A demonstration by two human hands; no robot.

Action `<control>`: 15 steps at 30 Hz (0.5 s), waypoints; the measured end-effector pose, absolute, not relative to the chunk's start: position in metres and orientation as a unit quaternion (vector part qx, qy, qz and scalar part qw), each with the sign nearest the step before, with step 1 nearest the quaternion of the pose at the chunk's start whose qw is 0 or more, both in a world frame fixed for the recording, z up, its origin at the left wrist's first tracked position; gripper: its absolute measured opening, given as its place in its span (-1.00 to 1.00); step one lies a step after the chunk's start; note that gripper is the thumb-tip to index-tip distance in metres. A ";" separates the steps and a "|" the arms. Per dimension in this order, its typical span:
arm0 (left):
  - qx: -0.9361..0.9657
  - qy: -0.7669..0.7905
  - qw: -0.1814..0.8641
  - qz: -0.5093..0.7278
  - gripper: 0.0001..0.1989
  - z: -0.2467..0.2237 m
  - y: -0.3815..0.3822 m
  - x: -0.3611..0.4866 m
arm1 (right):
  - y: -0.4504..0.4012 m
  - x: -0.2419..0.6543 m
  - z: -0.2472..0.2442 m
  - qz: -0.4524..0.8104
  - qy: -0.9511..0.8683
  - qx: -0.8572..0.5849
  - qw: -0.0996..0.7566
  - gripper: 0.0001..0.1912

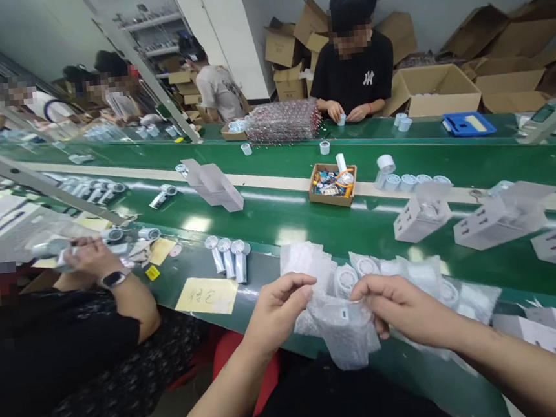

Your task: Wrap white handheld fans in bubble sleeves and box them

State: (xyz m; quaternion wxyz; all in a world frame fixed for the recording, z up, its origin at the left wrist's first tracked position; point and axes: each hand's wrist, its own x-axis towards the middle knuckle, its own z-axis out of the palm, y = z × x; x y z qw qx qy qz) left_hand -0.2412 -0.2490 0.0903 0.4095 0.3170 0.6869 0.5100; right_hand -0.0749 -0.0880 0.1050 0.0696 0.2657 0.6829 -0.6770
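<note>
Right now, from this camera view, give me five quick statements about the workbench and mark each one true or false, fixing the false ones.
1. The right hand pinches a translucent bag. True.
2. The handwritten yellow sheet lies to the right of both hands. False: it lies to the left of the left hand.
3. A small cardboard tray of mixed parts stands beyond the hands. True.
4. The blue tray is nearer to the hands than the small cardboard tray. False: it is farther away, at the far side.
5. The nearest person on the left wears a watch. True.
</note>
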 end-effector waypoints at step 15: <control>0.074 0.769 0.119 0.624 -0.69 0.049 -0.334 -0.390 | -0.054 -0.475 0.026 -0.545 0.819 0.142 -0.112 -0.27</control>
